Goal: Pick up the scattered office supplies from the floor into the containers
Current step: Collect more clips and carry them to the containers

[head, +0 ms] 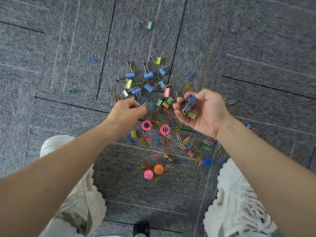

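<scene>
Coloured binder clips (pixel 147 76) and paper clips (pixel 181 129) lie scattered over the grey carpet (pixel 68 65) in front of me. My right hand (pixel 203 112) is palm up and cups several binder clips, blue ones (pixel 189 104) and a yellow one (pixel 191 115). At the near edge of the pile, my left hand (pixel 127 111) pinches a teal binder clip (pixel 148 105) by its wire handle. Two pink ring magnets (pixel 146 125) lie just below my hands. No container is in view.
Round magnets in orange (pixel 158 169), pink (pixel 148 174) and blue (pixel 207 162) lie near my shoes (pixel 239 199). A small battery (pixel 170 159) rests among the paper clips. A green binder clip (pixel 148 25) and stray paper clips sit farther out on the carpet.
</scene>
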